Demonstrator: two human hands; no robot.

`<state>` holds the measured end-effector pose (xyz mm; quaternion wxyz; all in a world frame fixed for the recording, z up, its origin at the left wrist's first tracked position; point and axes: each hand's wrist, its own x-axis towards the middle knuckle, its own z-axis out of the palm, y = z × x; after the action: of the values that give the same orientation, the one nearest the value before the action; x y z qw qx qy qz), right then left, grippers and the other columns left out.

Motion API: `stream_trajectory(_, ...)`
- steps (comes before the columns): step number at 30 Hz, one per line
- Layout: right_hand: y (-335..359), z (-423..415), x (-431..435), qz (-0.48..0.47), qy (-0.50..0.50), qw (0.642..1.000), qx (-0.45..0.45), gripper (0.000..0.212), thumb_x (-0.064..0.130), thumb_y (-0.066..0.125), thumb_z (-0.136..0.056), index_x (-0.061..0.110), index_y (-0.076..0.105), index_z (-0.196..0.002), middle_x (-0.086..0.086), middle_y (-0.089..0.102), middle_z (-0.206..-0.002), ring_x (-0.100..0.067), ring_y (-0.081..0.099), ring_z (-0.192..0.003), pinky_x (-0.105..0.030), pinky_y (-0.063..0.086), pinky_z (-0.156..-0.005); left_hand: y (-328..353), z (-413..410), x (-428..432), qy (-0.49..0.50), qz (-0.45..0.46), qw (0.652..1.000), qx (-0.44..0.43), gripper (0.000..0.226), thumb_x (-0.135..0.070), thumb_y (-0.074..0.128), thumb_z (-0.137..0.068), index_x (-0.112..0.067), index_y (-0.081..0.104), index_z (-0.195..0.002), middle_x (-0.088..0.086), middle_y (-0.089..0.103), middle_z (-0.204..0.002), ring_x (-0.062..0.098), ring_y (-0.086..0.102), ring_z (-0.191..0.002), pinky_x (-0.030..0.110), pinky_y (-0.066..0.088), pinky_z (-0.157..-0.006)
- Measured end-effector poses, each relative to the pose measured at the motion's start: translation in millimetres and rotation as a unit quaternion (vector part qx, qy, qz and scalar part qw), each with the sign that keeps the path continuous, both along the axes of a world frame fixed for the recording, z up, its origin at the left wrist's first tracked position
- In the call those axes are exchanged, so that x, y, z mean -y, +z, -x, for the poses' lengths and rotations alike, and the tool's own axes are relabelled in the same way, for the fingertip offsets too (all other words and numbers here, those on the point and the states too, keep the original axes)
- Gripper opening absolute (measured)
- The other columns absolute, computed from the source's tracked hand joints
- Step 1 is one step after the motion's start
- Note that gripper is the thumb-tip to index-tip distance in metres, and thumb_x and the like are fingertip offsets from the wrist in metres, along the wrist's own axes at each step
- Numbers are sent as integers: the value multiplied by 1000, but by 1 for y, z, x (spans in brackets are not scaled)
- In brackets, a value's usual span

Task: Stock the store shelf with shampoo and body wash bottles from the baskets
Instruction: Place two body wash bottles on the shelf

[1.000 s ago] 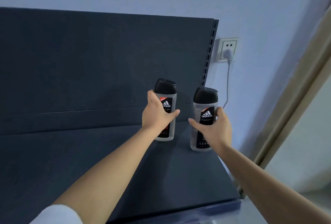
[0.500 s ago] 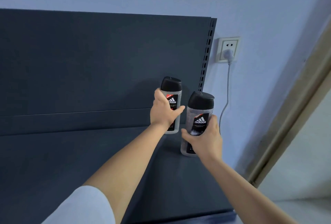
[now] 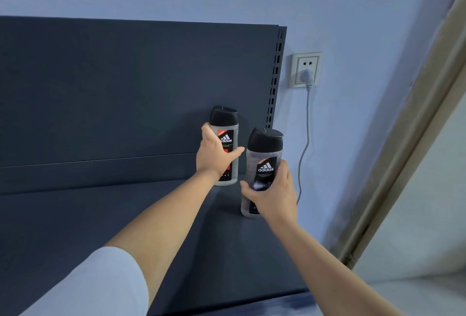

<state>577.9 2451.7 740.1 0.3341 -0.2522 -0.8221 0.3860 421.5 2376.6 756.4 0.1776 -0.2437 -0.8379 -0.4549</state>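
Two clear body wash bottles with black caps stand upright at the right end of the dark shelf (image 3: 75, 227). My left hand (image 3: 214, 158) grips the rear bottle (image 3: 227, 136), which stands against the shelf's back panel. My right hand (image 3: 273, 194) grips the front bottle (image 3: 263, 149), which stands nearer the shelf's right edge and slightly forward. The two bottles are a little apart. My hands hide the lower parts of both bottles. No basket is in view.
The shelf's back panel (image 3: 126, 88) ends in a slotted upright (image 3: 275, 73). On the blue wall to the right are a socket (image 3: 306, 69) and a hanging grey cable (image 3: 303, 151). A beige door frame (image 3: 403, 151) runs down the right side.
Both hands have carried their bottles back toward the rear panel. The left bottle now stands against the panel; the right bottle has moved left and back, closer to it.
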Motion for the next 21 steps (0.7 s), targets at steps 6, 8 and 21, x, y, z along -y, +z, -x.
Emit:
stream_trajectory(6, -3, 3, 0, -5, 4, 1000, -10, 65, 45, 80, -64, 23, 40, -112, 8, 51, -105, -14, 54, -94, -26, 43, -68, 3, 2, 4, -33, 7, 999, 19, 93, -41, 85, -65, -16, 22, -130, 7, 53, -120, 25, 62, -101, 47, 57, -79)
stream_trajectory(8, -5, 5, 1, -8, 10, 1000, -11, 67, 45, 79, -64, 23, 40, -114, 8, 52, -106, -15, 55, -96, -30, 48, -71, 4, 4, 11, -49, 29, 998, 38, 103, -41, 86, -62, -18, 19, -136, 6, 53, -125, 25, 63, -103, 49, 56, -83)
stream_trajectory(21, -4, 47, 36, -23, 63, 998, 1, 69, 47, 77, -67, 19, 36, -116, 5, 47, -108, -21, 55, -99, -39, 53, -74, 6, -5, 81, -42, 193, 975, 102, 34, 1, 57, -86, -18, 50, -113, 4, 57, -118, 17, 57, -89, 38, 51, -83)
